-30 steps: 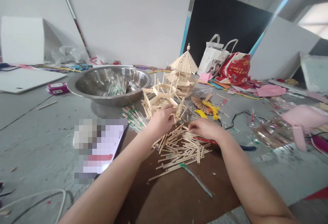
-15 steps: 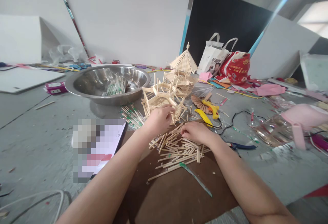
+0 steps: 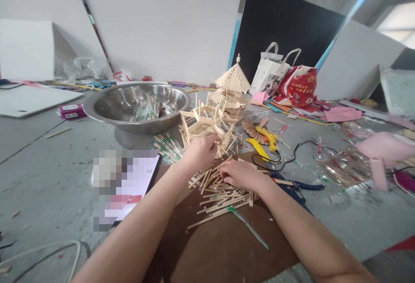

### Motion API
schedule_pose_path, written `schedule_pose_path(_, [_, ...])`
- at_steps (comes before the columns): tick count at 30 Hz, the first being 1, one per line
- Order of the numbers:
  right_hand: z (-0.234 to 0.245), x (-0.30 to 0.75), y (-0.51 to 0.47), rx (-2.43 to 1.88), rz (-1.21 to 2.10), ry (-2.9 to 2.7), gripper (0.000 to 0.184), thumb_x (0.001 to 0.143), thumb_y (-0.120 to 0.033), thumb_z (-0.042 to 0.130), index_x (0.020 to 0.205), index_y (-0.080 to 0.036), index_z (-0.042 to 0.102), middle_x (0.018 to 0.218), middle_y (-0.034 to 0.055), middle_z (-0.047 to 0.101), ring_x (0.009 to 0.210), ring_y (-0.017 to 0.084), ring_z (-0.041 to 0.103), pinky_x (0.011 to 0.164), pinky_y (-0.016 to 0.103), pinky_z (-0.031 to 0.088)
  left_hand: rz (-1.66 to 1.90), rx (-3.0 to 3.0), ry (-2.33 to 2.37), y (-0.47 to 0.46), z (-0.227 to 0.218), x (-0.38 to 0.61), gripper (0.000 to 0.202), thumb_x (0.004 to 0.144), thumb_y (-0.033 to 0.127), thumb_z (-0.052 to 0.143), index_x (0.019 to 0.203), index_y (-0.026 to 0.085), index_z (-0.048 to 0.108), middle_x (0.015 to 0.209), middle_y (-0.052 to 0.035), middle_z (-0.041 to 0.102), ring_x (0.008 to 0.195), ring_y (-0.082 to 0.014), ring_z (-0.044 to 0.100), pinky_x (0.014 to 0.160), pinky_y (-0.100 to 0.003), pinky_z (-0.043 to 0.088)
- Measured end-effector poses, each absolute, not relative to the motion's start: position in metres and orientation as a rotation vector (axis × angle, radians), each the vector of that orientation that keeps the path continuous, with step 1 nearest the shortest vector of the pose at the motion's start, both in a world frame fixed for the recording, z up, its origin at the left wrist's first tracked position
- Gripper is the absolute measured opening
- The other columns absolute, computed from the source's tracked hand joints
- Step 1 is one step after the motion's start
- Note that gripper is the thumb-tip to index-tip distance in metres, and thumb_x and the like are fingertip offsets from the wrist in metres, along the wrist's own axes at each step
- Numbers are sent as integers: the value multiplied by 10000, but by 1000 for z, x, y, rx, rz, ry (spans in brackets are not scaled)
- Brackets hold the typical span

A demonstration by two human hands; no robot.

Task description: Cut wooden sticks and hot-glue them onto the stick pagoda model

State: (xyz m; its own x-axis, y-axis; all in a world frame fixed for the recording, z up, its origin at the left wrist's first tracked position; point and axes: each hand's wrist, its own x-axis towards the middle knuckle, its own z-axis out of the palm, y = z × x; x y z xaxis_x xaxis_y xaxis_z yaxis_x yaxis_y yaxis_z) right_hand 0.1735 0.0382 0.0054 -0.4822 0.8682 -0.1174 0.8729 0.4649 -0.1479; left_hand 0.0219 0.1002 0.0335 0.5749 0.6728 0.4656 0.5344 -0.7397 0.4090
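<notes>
My left hand (image 3: 205, 148) is at the near side of a framework of wooden sticks (image 3: 202, 126), its fingers bent in a pinch. What lies between those fingertips is hidden. Over a loose pile of short wooden sticks (image 3: 223, 197) is my right hand (image 3: 240, 174), with curled fingers reaching down among them; I cannot make out what they grip. The pile lies on a brown board (image 3: 207, 252), along with a clear strip with a green end (image 3: 249, 227). Behind the framework stands a small stick-built tower with a pointed roof (image 3: 234, 77).
A steel basin (image 3: 136, 124) holds wrapped sticks, and more wrapped sticks (image 3: 167, 147) lie beside it. A yellow glue gun (image 3: 268, 138) with a black cord and blue-handled pliers (image 3: 308, 186) lie right. Left is a partly blurred tablet (image 3: 142, 183); far right, a pink-lidded jug (image 3: 343, 166).
My right hand has shifted left and slightly toward me over the stick pile, uncovering more of the pliers. My left hand stays nearly still by the framework.
</notes>
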Motion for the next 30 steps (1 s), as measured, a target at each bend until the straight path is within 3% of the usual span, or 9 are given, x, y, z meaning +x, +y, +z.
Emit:
schedule_pose_path(7, [8, 171, 36, 1611, -287, 2655, 84, 721, -211, 466, 741, -197, 546, 809, 14, 585, 729, 130, 515, 558, 220, 277, 909, 2578, 1092, 99, 33, 22, 296, 701, 126, 384, 944, 178, 544, 923, -52, 595, 786, -154, 567, 702, -269, 435])
schedule_pose_path(14, [14, 175, 38, 1711, -349, 2627, 113, 712, -227, 431, 712, -206, 542, 714, -12, 602, 622, 111, 503, 485, 214, 223, 837, 2551, 1096, 100, 36, 16, 261, 716, 282, 448, 946, 182, 517, 912, -57, 593, 741, -152, 574, 639, -268, 443])
schedule_pose_path(20, [24, 190, 40, 1771, -463, 2643, 138, 705, -249, 455, 714, -197, 583, 711, 3, 618, 637, 116, 521, 530, 206, 283, 779, 2469, 1135, 96, 47, 13, 283, 707, 395, 457, 871, 177, 534, 803, -50, 606, 694, -149, 562, 590, -265, 417])
schedule_pose_path(24, [29, 209, 46, 2043, -476, 2673, 182, 739, -288, 427, 725, -201, 586, 689, 6, 615, 631, 119, 529, 550, 209, 327, 721, 2384, 1258, 89, 56, 17, 327, 719, 454, 406, 779, 163, 543, 642, -34, 579, 574, -130, 520, 512, -245, 368])
schedule_pose_path(28, [23, 222, 58, 2507, -427, 2686, 209, 735, -296, 436, 872, -198, 558, 812, 20, 613, 681, 129, 536, 627, 245, 382, 685, 2374, 1285, 86, 61, 18, 391, 723, 499, 367, 666, 159, 552, 516, 2, 503, 465, -93, 428, 466, -223, 303])
schedule_pose_path(30, [17, 223, 64, 2664, -448, 2689, 315, 716, -286, 457, 1010, -184, 507, 944, 47, 588, 744, 142, 538, 679, 276, 399, 723, 2364, 1311, 87, 62, 16, 409, 730, 502, 350, 639, 163, 559, 477, 17, 469, 442, -83, 392, 464, -217, 285])
